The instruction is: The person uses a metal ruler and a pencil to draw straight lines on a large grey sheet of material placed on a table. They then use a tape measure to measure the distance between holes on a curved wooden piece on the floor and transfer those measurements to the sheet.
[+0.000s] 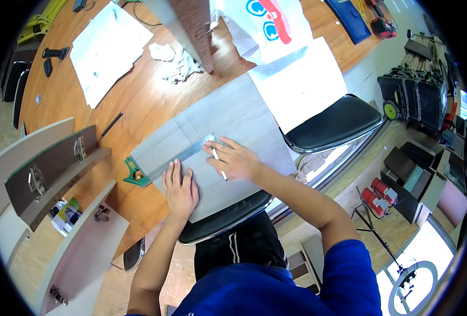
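A grey board (246, 108) lies on the table in front of me, with thin lines drawn across its left part. Along it runs the metal blade (190, 150) of a combination square, whose green head (135, 173) sits against the board's left edge. My left hand (181, 194) rests with fingers stretched out, their tips on or beside the blade's lower edge. Near the blade's far end, my right hand (239, 162) grips a slim white pen (216, 157); some fingertips touch the blade's end. The pen's tip is too small to make out.
Cabinet panels with hinges (36, 181) stand at the left. A black pencil (111, 125), paper sheets (104, 55), crumpled tissue (181, 66) and an upright brown panel (188, 31) occupy the wooden table (133, 124). Black chairs (339, 124) stand against the near side.
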Demonstrator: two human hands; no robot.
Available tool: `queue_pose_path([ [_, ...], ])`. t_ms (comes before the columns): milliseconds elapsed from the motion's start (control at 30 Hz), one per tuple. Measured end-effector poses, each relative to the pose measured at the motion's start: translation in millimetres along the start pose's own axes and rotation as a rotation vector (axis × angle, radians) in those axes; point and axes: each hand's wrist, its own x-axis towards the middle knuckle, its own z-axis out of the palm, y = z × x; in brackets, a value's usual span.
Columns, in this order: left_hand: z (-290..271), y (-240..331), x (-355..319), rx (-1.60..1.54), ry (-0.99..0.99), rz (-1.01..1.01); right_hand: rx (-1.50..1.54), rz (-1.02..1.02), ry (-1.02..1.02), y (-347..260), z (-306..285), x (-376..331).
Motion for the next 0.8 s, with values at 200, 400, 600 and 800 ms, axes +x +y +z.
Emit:
queue_pose_path([
  [200,-5,8,8,0.039,-0.014,0.002,0.157,0.028,0.094,8,-11,2],
  [400,-8,13,9,0.059,-0.055,-0.014,0.642,0.331,0.456,26,-36,14],
  [600,-6,13,12,0.034,-0.053,-0.024,0.901,0.581,0.441,41,-42,42],
  [800,-9,15,13,0.037,-0.069,-0.040,0.915,0.498,0.354,55,-39,44],
])
